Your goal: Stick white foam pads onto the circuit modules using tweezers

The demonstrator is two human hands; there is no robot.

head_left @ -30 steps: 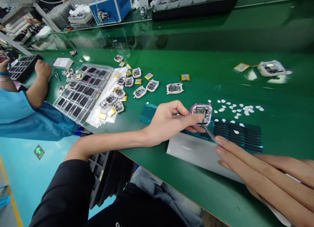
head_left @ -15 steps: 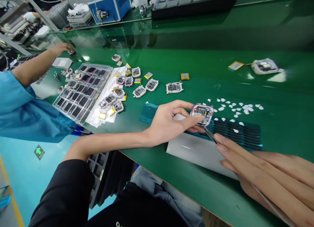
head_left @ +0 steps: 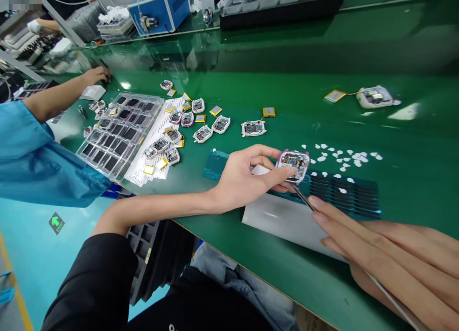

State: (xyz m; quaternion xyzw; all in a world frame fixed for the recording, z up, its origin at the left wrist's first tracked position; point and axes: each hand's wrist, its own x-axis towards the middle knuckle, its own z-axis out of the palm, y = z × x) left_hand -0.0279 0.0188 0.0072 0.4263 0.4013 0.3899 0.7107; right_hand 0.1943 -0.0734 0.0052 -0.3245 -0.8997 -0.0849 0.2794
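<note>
My left hand (head_left: 251, 176) is closed on a smartwatch case (head_left: 294, 163) with a purplish rim, its circuit board facing up and the thumb on its lower part. A pale flat battery (head_left: 261, 169) shows by the fingers of that hand. Pinched in my right hand (head_left: 373, 245) are metal tweezers (head_left: 303, 196), whose tips are at the lower edge of the case. Under the hands lie a teal sheet with dark strips (head_left: 344, 197) and a pale sheet (head_left: 287, 226). Several small white stickers (head_left: 355, 159) are scattered just beyond.
Watch cases with yellow-edged batteries lie singly (head_left: 254, 127) and in a group (head_left: 186, 119) to the left, another (head_left: 375, 97) at far right. A clear tray (head_left: 122, 135) sits on the left. Another person's hand (head_left: 96, 76) reaches in there. A blue box (head_left: 161, 11) stands behind.
The tweezer tips have shifted slightly down and left, from the board's face to the case's lower edge. The co-worker's hand has moved a little. The view has shifted slightly.
</note>
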